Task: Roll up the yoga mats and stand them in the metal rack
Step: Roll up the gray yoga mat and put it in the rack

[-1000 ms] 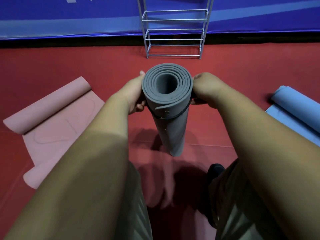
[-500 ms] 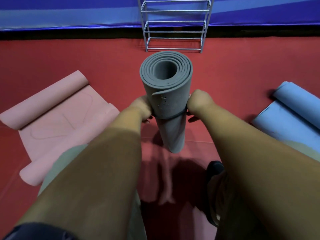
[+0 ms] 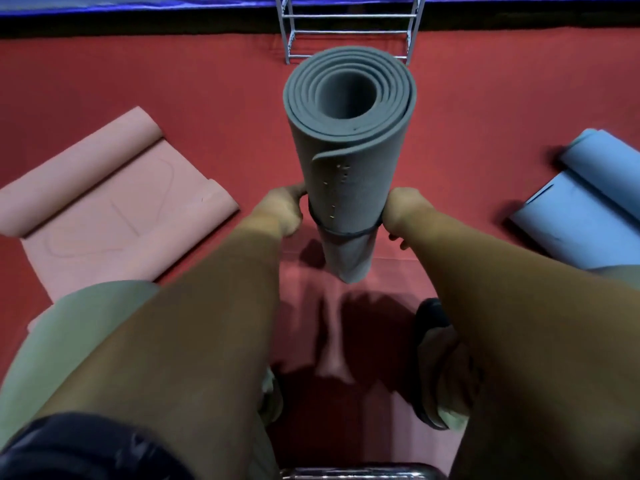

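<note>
A rolled grey yoga mat (image 3: 349, 150) stands upright on the red floor in front of me, its open end facing up. A thin black elastic band (image 3: 349, 233) circles the roll about two thirds of the way down. My left hand (image 3: 280, 213) and my right hand (image 3: 401, 213) sit on either side of the roll at the band, fingers curled around the band. The metal rack (image 3: 349, 29) stands against the far wall, straight behind the mat.
A pink yoga mat (image 3: 100, 209) lies partly rolled on the floor at the left. A blue yoga mat (image 3: 588, 209) lies partly rolled at the right. My legs and a black sandal (image 3: 429, 358) are below. A blue banner (image 3: 138, 0) lines the wall.
Both hands have slid down the grey roll from its top rim, taking the black band with them to the lower part. The camera has tilted down and closer.
</note>
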Available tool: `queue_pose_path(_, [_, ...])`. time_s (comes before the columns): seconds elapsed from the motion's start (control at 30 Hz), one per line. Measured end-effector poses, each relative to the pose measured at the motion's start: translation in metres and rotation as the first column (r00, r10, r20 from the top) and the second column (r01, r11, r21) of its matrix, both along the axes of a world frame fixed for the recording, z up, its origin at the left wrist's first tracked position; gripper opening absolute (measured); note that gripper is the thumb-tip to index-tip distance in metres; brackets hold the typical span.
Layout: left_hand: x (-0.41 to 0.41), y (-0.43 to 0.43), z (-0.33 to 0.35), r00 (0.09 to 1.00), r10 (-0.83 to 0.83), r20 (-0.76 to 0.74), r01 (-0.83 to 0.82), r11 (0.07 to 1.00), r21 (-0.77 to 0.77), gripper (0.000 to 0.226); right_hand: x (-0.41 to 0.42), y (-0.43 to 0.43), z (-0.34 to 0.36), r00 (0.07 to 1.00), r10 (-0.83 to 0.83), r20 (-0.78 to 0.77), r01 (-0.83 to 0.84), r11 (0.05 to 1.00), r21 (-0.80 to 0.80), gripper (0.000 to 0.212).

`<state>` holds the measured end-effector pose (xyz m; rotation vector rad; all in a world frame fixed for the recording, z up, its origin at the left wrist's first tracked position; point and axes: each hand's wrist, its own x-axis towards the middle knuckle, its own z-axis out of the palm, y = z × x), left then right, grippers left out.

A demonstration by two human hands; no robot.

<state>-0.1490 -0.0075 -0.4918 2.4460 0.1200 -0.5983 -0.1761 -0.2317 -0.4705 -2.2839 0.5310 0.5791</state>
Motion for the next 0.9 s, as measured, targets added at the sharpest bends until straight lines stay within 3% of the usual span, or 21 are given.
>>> queue_pose_path(0.13, [-0.002, -0.009, -0.003, 0.995, 0.103, 0.002, -0.102, 0.982, -0.158, 0.03, 0.001, 0.002, -0.007, 0.999, -0.009, -0.044, 0.014, 0.995, 0.104, 0.023])
queue_pose_path(0.27, [-0.004, -0.013, 0.012, 0.985, 0.15, -0.086, -0.171, 0.917, -0.359, 0.045, 0.001, -0.005, -0.006, 0.991, -0.119, -0.069, 0.131, 0.968, 0.214, 0.026])
queue_pose_path(0.43, [-0.006, -0.019, 0.021, 0.921, 0.29, -0.259, -0.388, 0.733, -0.558, 0.039, -0.003, -0.01, -0.006, 0.961, -0.278, -0.012, 0.264, 0.896, 0.358, 0.017])
queue_pose_path(0.57, [-0.008, -0.024, 0.021, 0.901, 0.34, -0.271, -0.434, 0.71, -0.554, 0.043, -0.007, -0.009, -0.008, 0.946, -0.324, -0.01, 0.301, 0.867, 0.398, 0.014])
queue_pose_path(0.77, [-0.011, -0.029, 0.005, 0.859, 0.464, -0.214, -0.505, 0.709, -0.492, 0.05, -0.009, -0.007, -0.017, 0.977, -0.211, -0.004, 0.205, 0.947, 0.249, 0.023])
queue_pose_path(0.9, [-0.005, -0.029, -0.001, 0.86, 0.475, -0.187, -0.506, 0.739, -0.445, 0.046, -0.006, -0.005, -0.018, 0.968, -0.252, -0.01, 0.245, 0.927, 0.285, 0.023])
